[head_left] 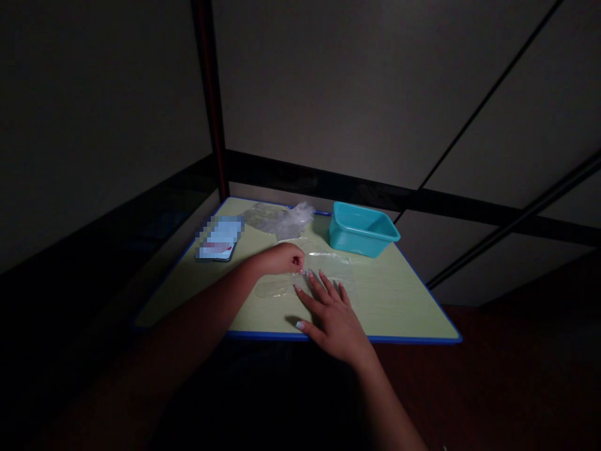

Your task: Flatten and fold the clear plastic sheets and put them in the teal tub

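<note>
A thin piece of clear plastic lies spread on the table, with a rounded lobe on its left side like a finger of a disposable glove. My left hand is closed, its fingertips pinched together at the middle of this plastic. Fingers spread, my right hand rests over the plastic's near part, palm down and close to my left fingertips. Behind my left hand sits a crumpled heap of clear plastic. The see-through edges are hard to make out in the dim light.
A turquoise plastic basin stands at the table's back right. At the left edge lies a phone with its screen lit and blurred out. The pale table has a blue rim, and panelled walls close in behind and on the left.
</note>
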### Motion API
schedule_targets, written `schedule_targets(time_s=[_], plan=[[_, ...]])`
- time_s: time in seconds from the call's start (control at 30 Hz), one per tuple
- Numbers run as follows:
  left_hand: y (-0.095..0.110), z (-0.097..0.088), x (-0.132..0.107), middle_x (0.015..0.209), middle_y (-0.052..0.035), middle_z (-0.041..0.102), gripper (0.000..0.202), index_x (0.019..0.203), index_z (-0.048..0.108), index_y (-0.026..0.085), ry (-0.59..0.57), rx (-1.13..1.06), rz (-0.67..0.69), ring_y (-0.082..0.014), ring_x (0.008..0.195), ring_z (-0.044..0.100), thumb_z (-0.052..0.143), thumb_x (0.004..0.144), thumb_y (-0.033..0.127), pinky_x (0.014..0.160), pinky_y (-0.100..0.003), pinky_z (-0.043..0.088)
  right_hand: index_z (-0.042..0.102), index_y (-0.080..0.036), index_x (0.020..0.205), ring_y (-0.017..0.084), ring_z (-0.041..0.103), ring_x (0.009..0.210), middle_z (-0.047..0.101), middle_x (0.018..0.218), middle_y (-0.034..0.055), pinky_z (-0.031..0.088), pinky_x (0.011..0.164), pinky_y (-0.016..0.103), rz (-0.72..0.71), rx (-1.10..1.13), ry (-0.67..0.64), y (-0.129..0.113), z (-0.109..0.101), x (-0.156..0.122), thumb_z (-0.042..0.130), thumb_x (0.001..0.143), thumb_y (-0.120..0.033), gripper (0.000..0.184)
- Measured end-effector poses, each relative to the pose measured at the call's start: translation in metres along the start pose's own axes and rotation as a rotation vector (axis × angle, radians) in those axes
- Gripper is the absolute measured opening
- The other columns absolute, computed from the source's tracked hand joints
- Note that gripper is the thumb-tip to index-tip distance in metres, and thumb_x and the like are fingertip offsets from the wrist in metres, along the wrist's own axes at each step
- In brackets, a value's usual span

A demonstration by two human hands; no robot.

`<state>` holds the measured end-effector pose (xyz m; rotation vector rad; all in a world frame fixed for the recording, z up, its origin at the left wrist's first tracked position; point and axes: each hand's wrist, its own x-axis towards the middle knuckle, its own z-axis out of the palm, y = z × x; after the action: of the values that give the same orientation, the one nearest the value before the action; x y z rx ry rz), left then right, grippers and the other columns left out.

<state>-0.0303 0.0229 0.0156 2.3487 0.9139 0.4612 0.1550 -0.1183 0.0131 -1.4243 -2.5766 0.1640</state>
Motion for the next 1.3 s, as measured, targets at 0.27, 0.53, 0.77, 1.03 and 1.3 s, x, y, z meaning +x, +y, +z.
schedule_targets(time_s=[0.27, 0.53, 0.77, 1.03, 1.3], plan=[[0.003, 0.0, 0.001, 0.065, 0.0016, 0.059, 0.004, 0.067, 0.063, 0.014, 0.014, 0.084, 0.034, -0.0123, 0.067, 0.054, 0.063, 0.071, 0.014, 0.063, -0.02, 0.038, 0.028, -0.031, 0.142, 0.028, 0.008, 0.14, 0.016, 0.152, 0.005, 0.011, 0.108, 0.057, 0.016, -0.016, 0.019, -0.001, 0.0, -0.001, 0.042, 0.085, -0.058, 0.065], [0.008, 0.0, 0.0, 0.078, -0.0006, 0.062, 0.007, 0.079, 0.062, 0.016, 0.076, 0.099, -0.025, -0.0142, 0.075, 0.057, 0.063, 0.074, 0.021, 0.067, -0.022, 0.042, 0.035, -0.028, 0.14, 0.028, 0.008, 0.14, 0.018, 0.152, 0.0064, 0.011, 0.108, 0.058, 0.009, -0.024, 0.017, -0.001, 0.0, -0.001, 0.043, 0.085, -0.059, 0.063], [0.013, -0.004, -0.006, 0.128, -0.0092, 0.05, 0.051, 0.121, 0.052, 0.026, 0.283, 0.404, -0.282, -0.0288, 0.122, 0.039, 0.054, 0.079, 0.055, 0.099, -0.046, 0.03, 0.035, -0.028, 0.14, 0.028, 0.009, 0.14, 0.019, 0.151, 0.0071, 0.01, 0.107, 0.058, 0.002, -0.026, 0.028, -0.001, 0.001, -0.001, 0.043, 0.085, -0.059, 0.063], [0.017, 0.008, -0.01, 0.153, -0.0064, -0.011, 0.095, 0.144, 0.005, 0.04, -0.013, 0.465, -0.466, -0.0376, 0.137, -0.014, 0.043, 0.067, 0.08, 0.097, -0.069, -0.003, 0.038, -0.03, 0.138, 0.032, 0.006, 0.139, 0.017, 0.152, 0.0082, 0.01, 0.104, 0.063, 0.033, -0.047, 0.028, -0.002, 0.001, -0.002, 0.042, 0.084, -0.062, 0.063], [0.013, 0.008, -0.008, 0.151, -0.0075, -0.014, 0.106, 0.144, 0.001, 0.04, -0.03, 0.471, -0.489, -0.0367, 0.136, -0.017, 0.047, 0.059, 0.084, 0.098, -0.069, 0.0, 0.042, -0.026, 0.136, 0.034, 0.005, 0.139, 0.02, 0.151, 0.0111, 0.007, 0.104, 0.063, 0.043, -0.063, 0.062, -0.003, 0.003, -0.003, 0.045, 0.082, -0.062, 0.065]])
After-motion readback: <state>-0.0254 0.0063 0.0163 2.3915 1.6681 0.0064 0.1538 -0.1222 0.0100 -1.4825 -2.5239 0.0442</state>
